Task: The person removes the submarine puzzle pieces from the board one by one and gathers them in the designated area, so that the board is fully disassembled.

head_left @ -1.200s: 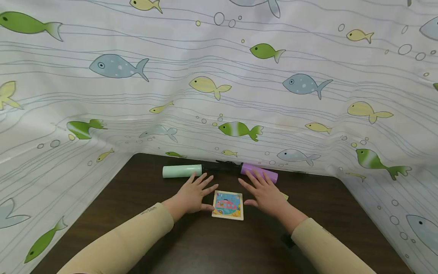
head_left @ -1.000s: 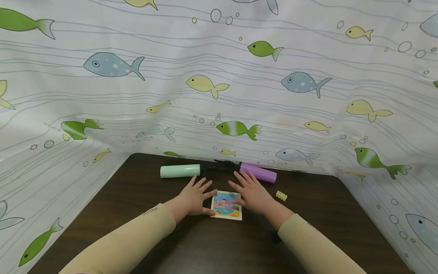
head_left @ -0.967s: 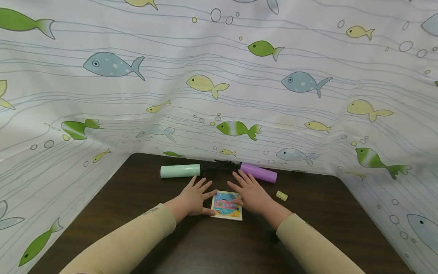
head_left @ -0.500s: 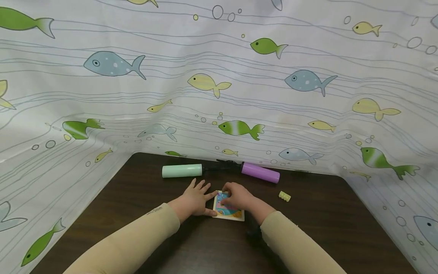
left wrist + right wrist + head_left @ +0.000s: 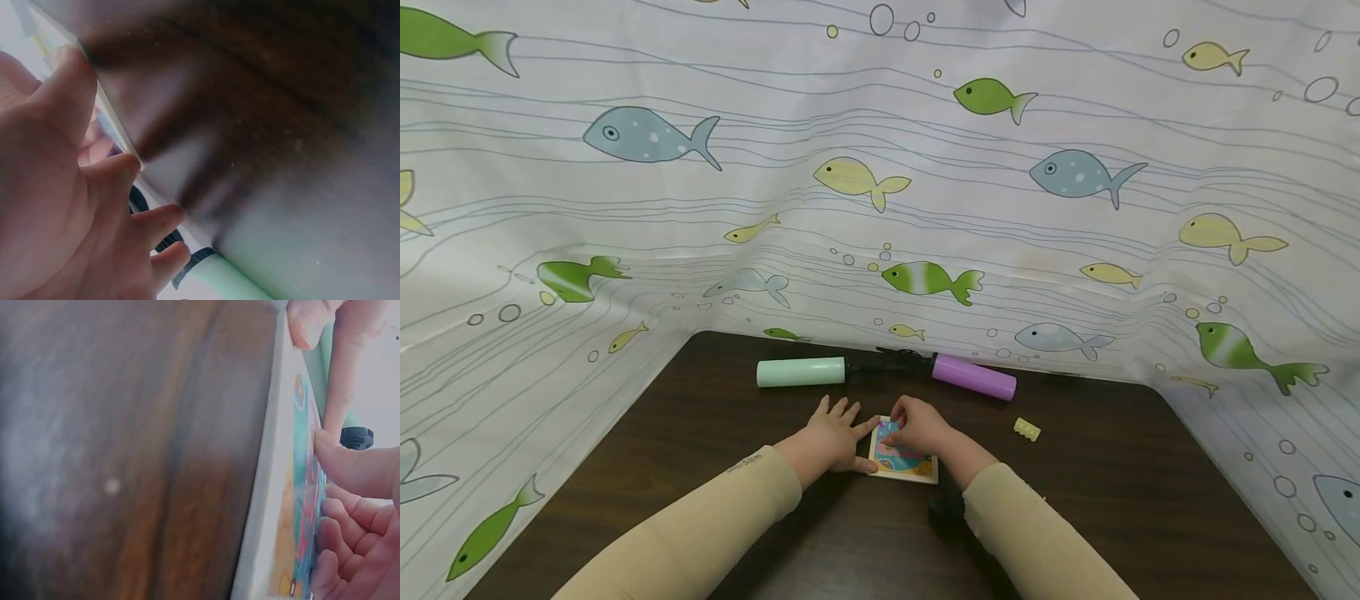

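A small square picture puzzle (image 5: 910, 477) with a pale frame and a pink and blue sea scene lies on the dark table. Spread fingers of my left hand (image 5: 827, 437) rest beside it, thumb and index finger at its left edge. My right hand (image 5: 922, 429) covers the puzzle's upper part, its fingers curled down onto the picture. In the right wrist view, the thumb (image 5: 350, 469) and several fingertips meet the face of the puzzle (image 5: 306, 487). Whether a separate piece is pinched there, I cannot tell.
A mint-green cylinder (image 5: 801, 372) and a purple cylinder (image 5: 973, 377), with black parts between them, lie near the back edge of the table (image 5: 700, 417). To the right sits a small yellow bumpy block (image 5: 1027, 429). Fish-patterned white sheeting (image 5: 880, 208) surrounds the table.
My right hand has moved left and down from beside the puzzle onto it, and its spread fingers have curled. The left hand stays at the left edge.
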`<state>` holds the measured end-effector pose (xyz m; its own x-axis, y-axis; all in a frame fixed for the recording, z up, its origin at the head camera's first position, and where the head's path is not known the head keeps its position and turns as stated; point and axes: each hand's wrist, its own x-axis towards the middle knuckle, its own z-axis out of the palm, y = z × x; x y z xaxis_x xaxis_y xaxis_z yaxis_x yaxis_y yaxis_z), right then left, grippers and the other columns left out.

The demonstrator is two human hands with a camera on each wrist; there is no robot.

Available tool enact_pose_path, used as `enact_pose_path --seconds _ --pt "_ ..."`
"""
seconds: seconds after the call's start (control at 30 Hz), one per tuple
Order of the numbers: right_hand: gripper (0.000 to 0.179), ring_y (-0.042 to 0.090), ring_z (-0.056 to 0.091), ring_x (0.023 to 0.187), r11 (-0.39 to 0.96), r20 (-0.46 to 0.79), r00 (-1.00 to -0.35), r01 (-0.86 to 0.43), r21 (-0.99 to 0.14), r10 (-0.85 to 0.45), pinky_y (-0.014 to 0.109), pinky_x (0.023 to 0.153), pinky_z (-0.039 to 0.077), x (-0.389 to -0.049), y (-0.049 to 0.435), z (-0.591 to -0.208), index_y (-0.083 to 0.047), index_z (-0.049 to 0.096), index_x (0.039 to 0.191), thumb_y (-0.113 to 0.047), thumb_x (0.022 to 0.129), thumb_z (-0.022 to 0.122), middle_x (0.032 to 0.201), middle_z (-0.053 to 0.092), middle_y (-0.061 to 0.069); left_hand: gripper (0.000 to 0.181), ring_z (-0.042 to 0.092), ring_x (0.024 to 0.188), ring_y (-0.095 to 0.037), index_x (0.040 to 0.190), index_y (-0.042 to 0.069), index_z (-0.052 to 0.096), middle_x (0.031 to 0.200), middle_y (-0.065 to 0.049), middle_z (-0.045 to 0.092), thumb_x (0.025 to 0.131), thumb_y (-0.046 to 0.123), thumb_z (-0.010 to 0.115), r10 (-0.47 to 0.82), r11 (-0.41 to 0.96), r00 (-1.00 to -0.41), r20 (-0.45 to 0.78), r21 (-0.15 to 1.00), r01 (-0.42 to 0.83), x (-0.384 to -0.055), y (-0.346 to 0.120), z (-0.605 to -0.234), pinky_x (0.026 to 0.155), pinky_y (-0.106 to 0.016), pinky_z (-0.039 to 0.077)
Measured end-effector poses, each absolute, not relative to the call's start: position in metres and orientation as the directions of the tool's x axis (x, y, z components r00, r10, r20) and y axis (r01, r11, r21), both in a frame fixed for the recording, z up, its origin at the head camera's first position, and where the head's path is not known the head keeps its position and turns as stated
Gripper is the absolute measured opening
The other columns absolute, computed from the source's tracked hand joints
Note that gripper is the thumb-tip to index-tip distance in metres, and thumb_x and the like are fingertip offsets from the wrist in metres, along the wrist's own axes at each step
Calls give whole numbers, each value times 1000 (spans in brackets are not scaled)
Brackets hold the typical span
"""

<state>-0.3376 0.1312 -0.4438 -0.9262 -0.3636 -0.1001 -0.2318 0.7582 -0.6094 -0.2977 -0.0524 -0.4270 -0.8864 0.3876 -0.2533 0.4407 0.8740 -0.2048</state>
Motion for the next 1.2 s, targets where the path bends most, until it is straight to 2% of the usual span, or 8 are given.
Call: enact_pose_path --seconds 0.17,0.4,0.63,1.03,1.2 --pt "32 19 50 71 760 -101 -929 -225 -610 -356 33 62 44 -338 130 -444 -8 60 99 -18 81 84 86 54 4 85 20 147 -29 158 36 23 161 -5 25 86 78 40 378 876 -883 -277 -201 438 -298 -53 -426 116 -53 14" --pt "36 20 49 74 755 -83 -932 -232 -613 -354 34 64 44 -337 131 -447 -7 60 105 -19 82 84 89 53 5 87 21 147 -28 158 37 24 161 -4 26 84 80 41 369 886 -886 -280 -181 427 -300 -53 -430 116 -54 14" --pt "34 20 51 77 755 -107 -936 -199 -625 -335 35 66 45 -336 131 -449 -9 60 105 -20 82 84 91 53 4 97 21 147 -31 158 34 25 161 -6 26 77 82 51 389 902 -875 -288 -74 425 -303 -57 -430 115 -57 13" --pt "31 19 50 76 753 -107 -934 -203 -626 -341 34 66 44 -338 130 -449 -8 61 101 -18 82 84 89 53 4 101 23 146 -34 156 30 32 159 -9 30 73 78 63 394 913 -879 -269 5 407 -306 -56 -427 114 -59 16" --pt "42 21 51 79 748 -100 -928 -222 -625 -359 36 69 45 -337 132 -449 -8 61 108 -25 80 86 93 54 5 100 23 145 -35 156 29 33 159 -10 29 73 76 65 398 913 -876 -272 26 406 -306 -56 -427 114 -59 15"
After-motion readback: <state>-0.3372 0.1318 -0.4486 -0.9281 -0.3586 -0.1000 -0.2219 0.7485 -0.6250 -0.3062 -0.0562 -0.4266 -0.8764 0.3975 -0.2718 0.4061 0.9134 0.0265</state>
